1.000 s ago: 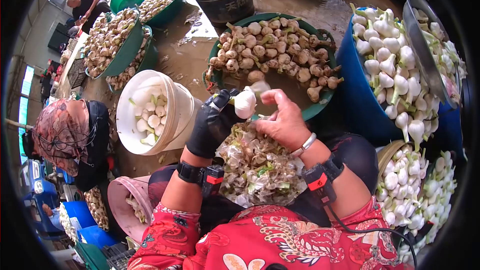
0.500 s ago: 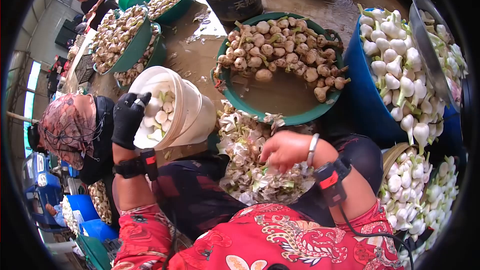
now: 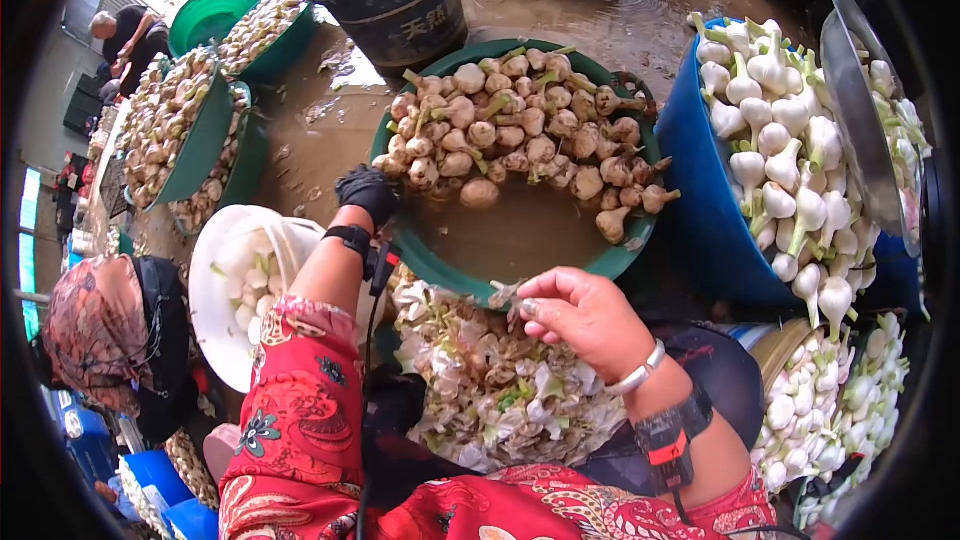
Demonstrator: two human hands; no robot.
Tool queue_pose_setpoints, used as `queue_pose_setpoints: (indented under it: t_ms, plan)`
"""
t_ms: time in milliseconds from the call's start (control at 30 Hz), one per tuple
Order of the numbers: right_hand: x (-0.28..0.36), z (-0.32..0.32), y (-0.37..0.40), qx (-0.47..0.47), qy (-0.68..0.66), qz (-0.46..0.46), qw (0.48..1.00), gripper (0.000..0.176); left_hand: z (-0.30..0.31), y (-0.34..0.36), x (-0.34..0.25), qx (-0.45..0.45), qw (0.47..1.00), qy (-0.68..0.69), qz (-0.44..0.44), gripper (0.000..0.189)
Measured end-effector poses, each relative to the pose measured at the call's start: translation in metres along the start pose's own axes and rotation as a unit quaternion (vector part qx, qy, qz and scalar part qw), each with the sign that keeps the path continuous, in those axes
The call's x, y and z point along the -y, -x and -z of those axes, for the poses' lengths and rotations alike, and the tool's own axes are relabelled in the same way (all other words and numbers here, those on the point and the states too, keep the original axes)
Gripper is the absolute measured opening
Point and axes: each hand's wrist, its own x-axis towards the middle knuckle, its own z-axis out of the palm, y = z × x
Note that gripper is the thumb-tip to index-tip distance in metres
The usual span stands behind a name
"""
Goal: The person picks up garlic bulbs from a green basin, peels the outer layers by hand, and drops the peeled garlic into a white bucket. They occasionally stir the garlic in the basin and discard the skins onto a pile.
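My left hand [image 3: 368, 194], in a black glove, is at the left rim of the green basin [image 3: 430, 265], beside the unpeeled garlic bulbs [image 3: 520, 110] heaped in it; its fingers are too dark to make out. Over the basin's front rim, my bare right hand [image 3: 575, 315] has its thumb and fingertips pinched together, at a pale scrap of skin. Below it lies a pile of garlic peelings [image 3: 510, 390]. A white bucket [image 3: 215, 310] with peeled bulbs stands under my left forearm.
A blue tub [image 3: 690, 180] heaped with white garlic stands at the right, a metal basin [image 3: 850, 110] beside it. A black bucket [image 3: 400, 15] stands behind the green basin. A person in a patterned head covering [image 3: 95, 330] is at the left; another person [image 3: 135, 40] is farther back.
My left hand has moved from the white bucket to the green basin's left rim. My right hand has risen slightly, its fingers now pinched at the front rim. The view has shifted right.
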Motion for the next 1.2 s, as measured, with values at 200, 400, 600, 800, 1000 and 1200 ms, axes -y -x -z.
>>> queue_pose_setpoints:
  t_ms: [200,400,600,800,1000,1200]
  plan:
    - [0.000,-0.005,-0.015,-0.019,-0.020,-0.004,1.000,0.016,-0.031,-0.060,0.019,0.068,0.996,0.029,0.055,0.051]
    - [-0.020,-0.014,-0.025,-0.062,0.018,0.066,0.996,0.039,0.003,0.025,0.011,-0.124,0.913,0.341,-0.187,0.018]
    - [-0.028,-0.034,-0.025,-0.085,0.137,0.291,0.943,0.068,0.090,0.183,-0.035,0.110,0.746,0.582,-0.305,0.021]
    - [-0.008,-0.029,0.007,-0.102,0.211,0.299,0.925,0.057,0.116,0.227,-0.018,0.088,0.626,0.757,-0.165,0.016]
    - [-0.005,-0.004,0.006,-0.033,-0.181,0.158,0.970,0.046,0.069,0.234,-0.022,-0.103,0.679,0.696,-0.209,0.014]
    - [-0.005,-0.030,0.014,0.011,-0.182,0.192,0.964,0.051,0.088,0.260,-0.046,-0.001,0.588,0.786,-0.189,0.031]
